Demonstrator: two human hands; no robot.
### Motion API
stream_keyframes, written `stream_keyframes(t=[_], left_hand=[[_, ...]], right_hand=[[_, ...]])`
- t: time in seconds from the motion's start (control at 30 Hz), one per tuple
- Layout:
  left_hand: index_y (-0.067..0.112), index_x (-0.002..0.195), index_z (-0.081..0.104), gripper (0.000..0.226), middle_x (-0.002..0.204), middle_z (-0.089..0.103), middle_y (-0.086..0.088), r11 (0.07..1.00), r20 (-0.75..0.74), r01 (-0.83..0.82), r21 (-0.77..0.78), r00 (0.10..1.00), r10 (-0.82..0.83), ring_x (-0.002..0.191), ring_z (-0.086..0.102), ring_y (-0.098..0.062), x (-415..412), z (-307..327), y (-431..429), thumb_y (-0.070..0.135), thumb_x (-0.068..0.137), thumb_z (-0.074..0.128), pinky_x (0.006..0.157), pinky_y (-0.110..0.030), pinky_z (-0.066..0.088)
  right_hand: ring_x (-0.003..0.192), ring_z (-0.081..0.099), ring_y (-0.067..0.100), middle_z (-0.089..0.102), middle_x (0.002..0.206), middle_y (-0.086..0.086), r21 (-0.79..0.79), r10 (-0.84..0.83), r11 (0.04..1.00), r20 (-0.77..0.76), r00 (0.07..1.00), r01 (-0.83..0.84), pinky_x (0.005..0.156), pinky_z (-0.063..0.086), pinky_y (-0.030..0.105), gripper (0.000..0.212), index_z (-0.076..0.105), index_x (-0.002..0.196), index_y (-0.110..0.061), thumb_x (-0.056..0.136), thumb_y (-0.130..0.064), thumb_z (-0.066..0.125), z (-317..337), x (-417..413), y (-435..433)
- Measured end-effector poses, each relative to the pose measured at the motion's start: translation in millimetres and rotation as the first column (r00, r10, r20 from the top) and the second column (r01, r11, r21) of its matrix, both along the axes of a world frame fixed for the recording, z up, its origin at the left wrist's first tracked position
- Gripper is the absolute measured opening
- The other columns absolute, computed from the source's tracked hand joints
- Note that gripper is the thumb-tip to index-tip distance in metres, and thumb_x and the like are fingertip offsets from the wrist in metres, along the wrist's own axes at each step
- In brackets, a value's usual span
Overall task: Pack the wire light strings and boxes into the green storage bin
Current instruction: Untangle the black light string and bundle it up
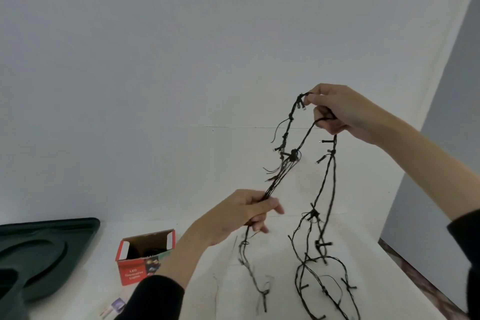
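A dark wire light string (pixel 324 189) hangs in loops above the white table (pixel 207 280). My right hand (pixel 335 112) is raised and pinches its upper loops. Lower and to the left, my left hand (pixel 244 213) grips a bundle of its strands. The loose ends trail onto the table at the lower right. A red open-topped light box (pixel 141 265) stands on the table to the left, with a dark coil inside. The dark green bin part (pixel 44 254) lies at the far left edge, only partly in view.
A small printed packet (pixel 114 306) lies near the table's front edge, below the red box. A white wall rises behind the table. The table's right edge runs diagonally at the lower right, with patterned floor beyond it.
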State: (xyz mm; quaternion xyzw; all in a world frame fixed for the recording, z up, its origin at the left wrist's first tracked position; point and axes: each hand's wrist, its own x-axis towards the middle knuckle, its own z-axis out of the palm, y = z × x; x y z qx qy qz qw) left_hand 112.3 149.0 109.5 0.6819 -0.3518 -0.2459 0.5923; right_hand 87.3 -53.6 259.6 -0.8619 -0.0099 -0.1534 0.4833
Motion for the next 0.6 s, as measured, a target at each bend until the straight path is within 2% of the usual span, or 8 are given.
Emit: stream_keyframes(t=[0.1, 0.17, 0.27, 0.4, 0.47, 0.6], left_hand=[[0.013, 0.083, 0.064, 0.028, 0.057, 0.039, 0.005, 0.993, -0.084, -0.012, 0.122, 0.996, 0.022, 0.047, 0.041, -0.01, 6.1, -5.1, 17.8, 0.033, 0.095, 0.049, 0.054, -0.025, 0.049], [0.013, 0.087, 0.063, 0.028, 0.061, 0.039, 0.003, 0.985, -0.084, -0.013, 0.174, 0.996, 0.028, 0.044, 0.032, -0.01, 9.0, -6.8, 27.3, 0.035, 0.095, 0.048, 0.044, -0.02, 0.036], [0.016, 0.099, 0.064, 0.027, 0.061, 0.04, 0.004, 0.97, -0.056, -0.01, 0.243, 0.998, 0.025, 0.044, 0.022, -0.01, 12.0, -8.4, 40.0, 0.037, 0.095, 0.048, 0.041, -0.017, 0.02], [0.013, 0.102, 0.066, 0.03, 0.058, 0.04, 0.001, 0.933, -0.025, 0.009, 0.361, 1.0, -0.001, 0.041, 0.031, -0.009, 14.7, -18.1, 58.1, 0.037, 0.095, 0.048, 0.044, -0.017, 0.028], [0.01, 0.099, 0.065, 0.03, 0.057, 0.039, 0.001, 0.928, -0.069, 0.008, 0.373, 0.997, 0.019, 0.039, 0.034, -0.008, 15.3, -25.5, 67.6, 0.034, 0.096, 0.047, 0.043, -0.017, 0.031], [0.014, 0.09, 0.065, 0.029, 0.054, 0.038, 0.003, 0.919, -0.148, -0.013, 0.393, 0.986, 0.077, 0.04, 0.035, -0.009, 18.9, -37.3, 83.5, 0.038, 0.094, 0.049, 0.045, -0.018, 0.032]], right_hand=[[0.033, 0.029, 0.01, 0.046, 0.046, 0.001, 0.009, -0.028, 1.0, -0.023, 0.999, 0.028, 0.035, 0.024, 0.016, 0.015, 0.054, 0.09, -0.014, 0.098, -0.017, 0.041, -6.2, 2.0, -3.4], [0.031, 0.032, 0.009, 0.046, 0.047, 0.0, -0.013, -0.064, 0.998, -0.033, 0.997, 0.063, 0.038, 0.023, 0.018, 0.014, 0.054, 0.09, -0.014, 0.097, -0.016, 0.042, -13.5, 5.5, -1.7], [0.029, 0.037, 0.006, 0.045, 0.053, 0.002, 0.0, -0.125, 0.992, -0.032, 0.992, 0.125, 0.042, 0.022, 0.021, 0.014, 0.055, 0.09, -0.013, 0.097, -0.016, 0.042, -21.8, 13.2, -1.7], [0.028, 0.038, 0.004, 0.043, 0.058, 0.005, 0.065, -0.21, 0.975, -0.016, 0.978, 0.211, 0.035, 0.022, 0.015, 0.018, 0.054, 0.083, -0.014, 0.097, -0.015, 0.043, -23.4, 21.2, -14.0], [0.027, 0.039, 0.005, 0.043, 0.058, 0.006, 0.113, -0.238, 0.964, -0.021, 0.971, 0.239, 0.032, 0.022, 0.011, 0.019, 0.053, 0.081, -0.014, 0.097, -0.014, 0.043, -23.9, 23.9, -21.9], [0.026, 0.04, 0.004, 0.044, 0.059, 0.007, 0.09, -0.286, 0.953, -0.048, 0.957, 0.29, 0.032, 0.023, 0.01, 0.015, 0.054, 0.085, -0.013, 0.096, -0.013, 0.044, -35.6, 30.9, -30.1]])
